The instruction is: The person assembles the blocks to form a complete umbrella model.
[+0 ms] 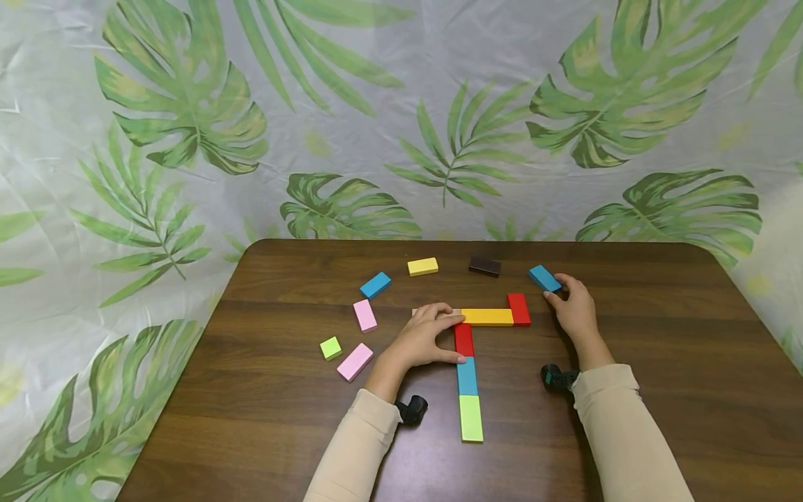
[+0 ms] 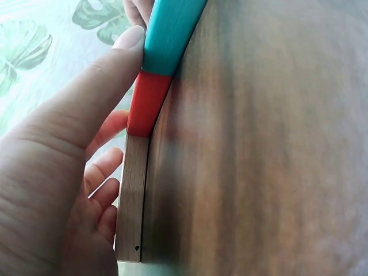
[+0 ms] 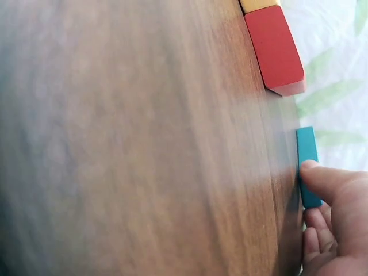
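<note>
In the head view, my left hand (image 1: pixel 423 340) lies over the row of blocks, fingers spread and relaxed. Its thumb touches the blue block (image 1: pixel 467 376) near the red block (image 1: pixel 464 340); its fingertips rest by the orange block (image 1: pixel 486 317). A wooden block (image 2: pixel 133 195) shows beside its fingers in the left wrist view and is mostly covered from the head. A green block (image 1: pixel 471 418) ends the column, and another red block (image 1: pixel 518 309) touches the orange one's right end. My right hand (image 1: pixel 576 310) pinches a separate blue block (image 1: pixel 544 278) between thumb and fingers at the back right.
Loose blocks form an arc on the brown table (image 1: pixel 251 418): black (image 1: pixel 485 266), yellow (image 1: pixel 423 267), blue (image 1: pixel 376 285), two pink (image 1: pixel 365 316) and a small green one (image 1: pixel 330 348). Behind the table hangs a leaf-patterned cloth (image 1: pixel 351 139).
</note>
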A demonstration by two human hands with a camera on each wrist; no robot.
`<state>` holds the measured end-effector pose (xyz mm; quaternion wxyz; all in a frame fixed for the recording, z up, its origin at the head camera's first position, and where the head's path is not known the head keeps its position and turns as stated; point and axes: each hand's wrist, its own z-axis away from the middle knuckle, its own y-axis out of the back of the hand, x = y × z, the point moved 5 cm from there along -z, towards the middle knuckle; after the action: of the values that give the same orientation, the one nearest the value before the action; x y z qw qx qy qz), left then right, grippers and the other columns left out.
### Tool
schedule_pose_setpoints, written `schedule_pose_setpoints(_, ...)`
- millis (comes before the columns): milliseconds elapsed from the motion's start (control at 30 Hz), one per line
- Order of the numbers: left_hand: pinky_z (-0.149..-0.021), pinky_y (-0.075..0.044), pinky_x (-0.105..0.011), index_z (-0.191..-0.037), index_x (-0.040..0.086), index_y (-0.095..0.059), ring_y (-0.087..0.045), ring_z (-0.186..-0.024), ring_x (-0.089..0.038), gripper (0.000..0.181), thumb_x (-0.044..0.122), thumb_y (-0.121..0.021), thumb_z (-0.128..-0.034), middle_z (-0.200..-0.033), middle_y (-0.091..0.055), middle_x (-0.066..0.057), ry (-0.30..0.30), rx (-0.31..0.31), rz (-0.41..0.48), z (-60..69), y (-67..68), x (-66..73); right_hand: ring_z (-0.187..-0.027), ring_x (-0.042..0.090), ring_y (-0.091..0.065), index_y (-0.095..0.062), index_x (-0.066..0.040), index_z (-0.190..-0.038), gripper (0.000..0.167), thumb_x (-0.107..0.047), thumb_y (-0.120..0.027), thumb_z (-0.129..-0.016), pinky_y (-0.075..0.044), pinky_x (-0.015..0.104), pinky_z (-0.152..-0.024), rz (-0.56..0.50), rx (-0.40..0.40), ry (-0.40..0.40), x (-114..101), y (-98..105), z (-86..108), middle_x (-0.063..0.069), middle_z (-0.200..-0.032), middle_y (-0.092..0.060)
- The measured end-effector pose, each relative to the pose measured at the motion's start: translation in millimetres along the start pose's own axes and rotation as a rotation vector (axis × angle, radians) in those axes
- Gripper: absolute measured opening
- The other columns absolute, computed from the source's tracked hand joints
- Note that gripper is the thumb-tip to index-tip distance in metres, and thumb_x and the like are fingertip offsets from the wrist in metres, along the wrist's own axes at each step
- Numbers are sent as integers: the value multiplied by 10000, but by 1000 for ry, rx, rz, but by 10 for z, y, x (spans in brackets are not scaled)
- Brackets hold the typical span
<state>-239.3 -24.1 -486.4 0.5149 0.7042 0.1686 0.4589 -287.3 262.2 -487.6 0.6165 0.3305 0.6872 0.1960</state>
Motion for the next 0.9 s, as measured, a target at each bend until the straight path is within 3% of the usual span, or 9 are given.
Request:
schedule_pose_setpoints(433, -989, -278, -367, -1333, 303, -442, -252, -1232, -125, 767, 602, -669, -665, -1312, -355, 66, -1, -6, 4, -5, 7, 0, -1078, 401, -420, -456, 14, -1278, 422, -140, -557, -898, -326, 529, -873, -19, 14, -13, -62, 11, 7, 263, -1213, -439)
schedule_pose_setpoints(900, -989, -278, -364, -1333, 301, -443, -252, -1231, -126, 767, 598, -673, -665, -1314, -357, 65, -1, -5, 6, -4, 12, 5, -1040, 391, -459, -510, 9, -1226, 391, -94, -604, -861, -347, 521, -865, -43, 13, 104, -236, -85, -17, 241, -1197, -482)
